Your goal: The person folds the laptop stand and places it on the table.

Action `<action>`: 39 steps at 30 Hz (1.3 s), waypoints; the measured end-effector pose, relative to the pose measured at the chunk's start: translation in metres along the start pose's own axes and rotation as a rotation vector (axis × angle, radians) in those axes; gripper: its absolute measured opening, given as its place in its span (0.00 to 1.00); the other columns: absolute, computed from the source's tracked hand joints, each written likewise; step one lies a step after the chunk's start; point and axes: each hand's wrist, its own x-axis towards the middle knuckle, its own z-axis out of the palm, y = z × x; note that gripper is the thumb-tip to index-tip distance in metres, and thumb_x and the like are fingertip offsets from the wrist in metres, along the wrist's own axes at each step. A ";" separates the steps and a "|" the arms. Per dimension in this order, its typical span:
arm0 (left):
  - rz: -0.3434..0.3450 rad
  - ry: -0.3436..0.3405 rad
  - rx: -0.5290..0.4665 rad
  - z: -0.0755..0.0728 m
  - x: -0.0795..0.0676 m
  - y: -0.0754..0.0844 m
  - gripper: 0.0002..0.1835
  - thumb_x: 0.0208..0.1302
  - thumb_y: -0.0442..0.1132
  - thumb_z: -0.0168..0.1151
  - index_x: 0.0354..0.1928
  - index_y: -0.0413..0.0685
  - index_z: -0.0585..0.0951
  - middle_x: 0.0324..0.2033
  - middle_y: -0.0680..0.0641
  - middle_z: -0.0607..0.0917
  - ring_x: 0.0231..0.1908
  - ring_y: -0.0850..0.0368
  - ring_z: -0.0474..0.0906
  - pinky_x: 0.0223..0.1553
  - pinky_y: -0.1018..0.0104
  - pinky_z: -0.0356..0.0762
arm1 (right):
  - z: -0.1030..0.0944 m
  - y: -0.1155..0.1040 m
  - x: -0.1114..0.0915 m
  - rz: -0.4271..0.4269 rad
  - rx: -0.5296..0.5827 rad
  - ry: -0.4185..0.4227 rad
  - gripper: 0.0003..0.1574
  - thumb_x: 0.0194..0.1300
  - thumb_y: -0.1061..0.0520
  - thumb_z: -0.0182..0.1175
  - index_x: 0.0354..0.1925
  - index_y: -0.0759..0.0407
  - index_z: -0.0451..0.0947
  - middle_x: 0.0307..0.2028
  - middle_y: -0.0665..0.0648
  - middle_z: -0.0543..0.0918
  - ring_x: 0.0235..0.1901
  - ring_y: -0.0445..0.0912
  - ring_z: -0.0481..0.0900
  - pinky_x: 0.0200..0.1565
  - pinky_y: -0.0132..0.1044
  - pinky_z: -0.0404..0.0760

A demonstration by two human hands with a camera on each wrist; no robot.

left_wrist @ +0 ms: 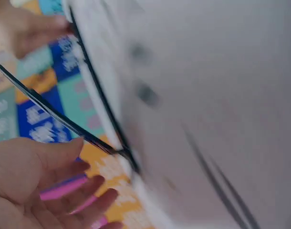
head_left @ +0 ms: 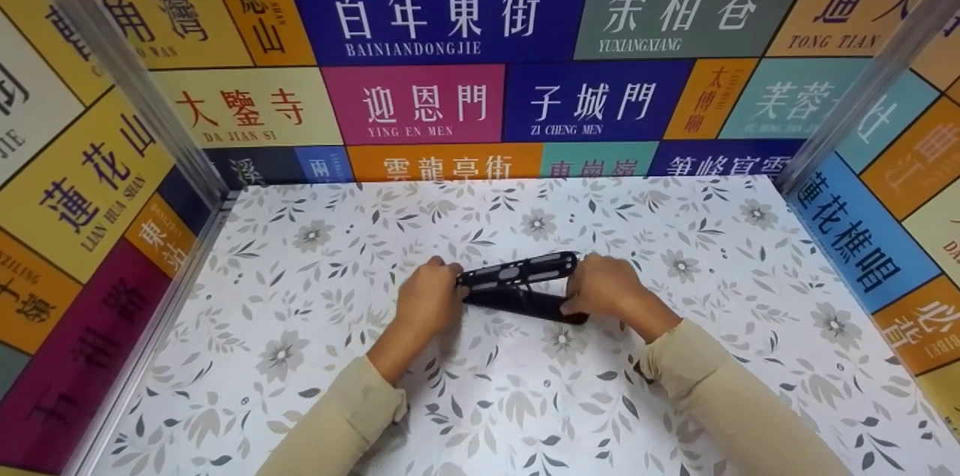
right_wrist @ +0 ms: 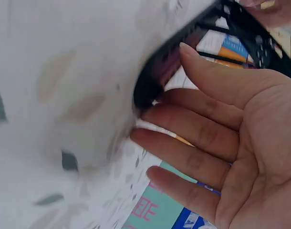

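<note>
A black folding stand (head_left: 517, 273) is held above the patterned tabletop, its two hinged plates spread in a narrow V. Oval cutouts run along the upper plate, and thin struts (right_wrist: 222, 58) join the plates. My left hand (head_left: 429, 300) is at the hinge end. In the left wrist view its thumb touches a plate (left_wrist: 55, 114), while the other fingers (left_wrist: 88, 191) extend loosely apart from it. My right hand (head_left: 611, 287) is at the wide end. The right wrist view shows its thumb and index finger pinching the lower plate (right_wrist: 160, 71), the remaining fingers outstretched.
The white tabletop (head_left: 315, 401) carries a grey leaf and flower print. Colourful panels with large lettering (head_left: 435, 7) rise behind it and along both sides. Clear upright corner strips (head_left: 862, 79) stand at the back corners.
</note>
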 end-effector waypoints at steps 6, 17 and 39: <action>-0.108 -0.111 -0.307 -0.003 -0.005 0.021 0.21 0.70 0.52 0.65 0.51 0.41 0.87 0.46 0.37 0.89 0.41 0.48 0.85 0.48 0.52 0.85 | -0.003 0.016 0.020 0.043 0.281 -0.086 0.21 0.48 0.36 0.79 0.29 0.49 0.88 0.26 0.50 0.89 0.26 0.46 0.84 0.29 0.37 0.78; -0.164 -0.106 -0.416 0.011 -0.001 0.019 0.30 0.68 0.58 0.65 0.12 0.49 0.78 0.09 0.56 0.70 0.14 0.61 0.64 0.16 0.70 0.63 | 0.003 0.003 0.040 0.150 0.141 -0.176 0.40 0.28 0.48 0.89 0.42 0.57 0.85 0.46 0.61 0.86 0.40 0.53 0.81 0.44 0.50 0.84; -0.034 0.011 -0.400 0.024 0.014 0.013 0.26 0.69 0.56 0.65 0.15 0.48 0.81 0.13 0.53 0.74 0.20 0.60 0.66 0.24 0.68 0.66 | 0.019 0.004 0.026 0.041 0.211 -0.103 0.44 0.28 0.43 0.88 0.46 0.56 0.86 0.37 0.56 0.87 0.39 0.52 0.80 0.49 0.50 0.83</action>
